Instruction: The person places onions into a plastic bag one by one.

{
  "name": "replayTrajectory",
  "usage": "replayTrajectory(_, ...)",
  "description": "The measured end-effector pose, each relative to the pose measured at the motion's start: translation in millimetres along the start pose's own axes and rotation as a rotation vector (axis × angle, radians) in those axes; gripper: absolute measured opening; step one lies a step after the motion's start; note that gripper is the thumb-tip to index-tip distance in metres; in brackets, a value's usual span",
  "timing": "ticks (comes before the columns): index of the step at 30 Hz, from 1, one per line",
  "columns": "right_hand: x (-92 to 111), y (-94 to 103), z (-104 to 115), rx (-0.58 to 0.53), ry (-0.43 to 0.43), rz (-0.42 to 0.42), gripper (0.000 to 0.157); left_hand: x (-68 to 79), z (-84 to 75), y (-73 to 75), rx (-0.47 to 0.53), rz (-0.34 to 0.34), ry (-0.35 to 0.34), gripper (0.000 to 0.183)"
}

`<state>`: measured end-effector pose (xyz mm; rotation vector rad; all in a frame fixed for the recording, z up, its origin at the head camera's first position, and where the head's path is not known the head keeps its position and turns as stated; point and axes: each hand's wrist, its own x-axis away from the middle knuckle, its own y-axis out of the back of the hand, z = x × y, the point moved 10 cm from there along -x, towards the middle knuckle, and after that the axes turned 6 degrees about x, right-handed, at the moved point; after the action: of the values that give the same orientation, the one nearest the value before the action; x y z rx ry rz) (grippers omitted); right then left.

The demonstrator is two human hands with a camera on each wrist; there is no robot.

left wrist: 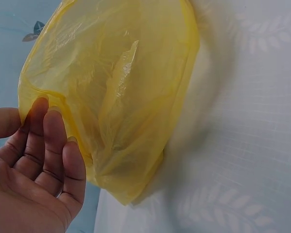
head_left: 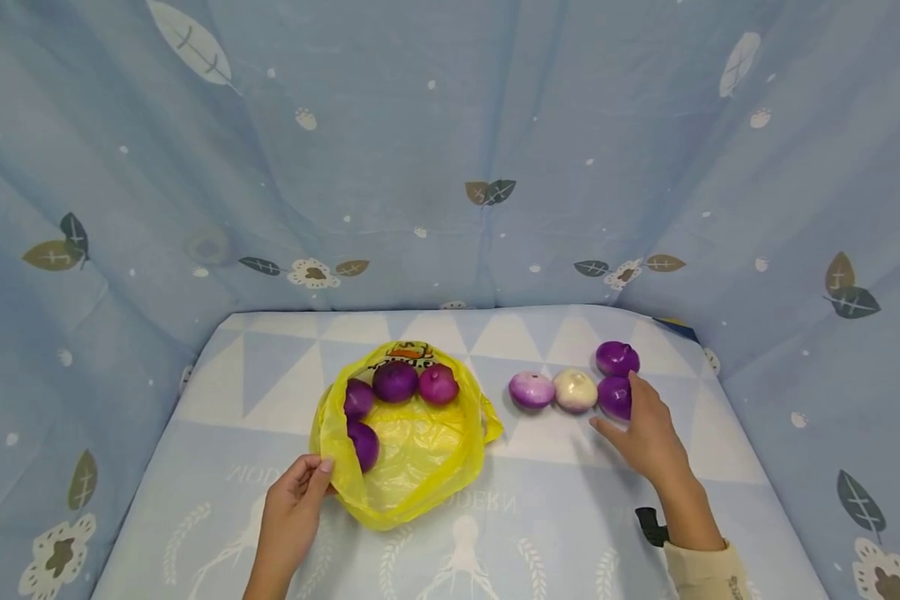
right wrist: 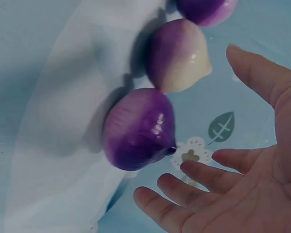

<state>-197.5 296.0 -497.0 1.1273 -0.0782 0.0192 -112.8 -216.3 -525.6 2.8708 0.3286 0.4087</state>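
Note:
My left hand (head_left: 292, 504) pinches the rim of a yellow plastic bag (head_left: 420, 454) between thumb and fingers. The mouth of the bag is spread wide, and several purple onions (head_left: 396, 382) lie along its far and left sides. To the right, my right hand (head_left: 648, 433) reaches over a purple onion (head_left: 613, 397), partly hiding it. In the right wrist view, the fingers are spread apart beside a purple onion (right wrist: 139, 128), with nothing held. A second purple onion (head_left: 617, 358) sits just behind it. Leftward in a row are a whitish onion (head_left: 575, 390) and a pale purple onion (head_left: 531, 390).
The table (head_left: 270, 450) has a blue and white patterned cover. A patterned blue curtain (head_left: 390, 150) surrounds its back and sides. A small black object (head_left: 651, 527) lies by the right forearm, and a dark item (head_left: 677, 328) shows at the back right corner.

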Motion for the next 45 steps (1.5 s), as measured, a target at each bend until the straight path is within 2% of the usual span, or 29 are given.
replayTrajectory(4,-3.5,2.4,-11.3,-0.015,-0.01,-0.062,0.1,0.3,0.4,0.5,0.001,-0.002,-0.002,0.039)
replayTrajectory(8,-7.1,1.3,-21.0,-0.029,-0.029,-0.076,0.099,0.2,1.3,0.5,0.004,-0.004,0.001,0.038)
replayTrajectory(15,-16.3,-10.5,-39.4,-0.049,-0.097,-0.008,0.105,0.0,3.9,1.5,0.004,-0.004,0.006,0.038)
replayTrajectory(20,-20.4,-19.2,-51.4,-0.086,-0.153,0.047,0.104,0.3,3.4,1.1,0.001,-0.004,0.007,0.037)
replayTrajectory(26,-21.5,-27.8,-54.5,-0.127,-0.187,0.075,0.097,0.7,4.0,1.1,0.002,-0.01,0.013,0.036)
replayTrajectory(45,-22.5,-32.8,-65.8,-0.113,-0.233,0.024,0.093,-0.7,5.2,0.0,0.013,-0.01,0.014,0.035)
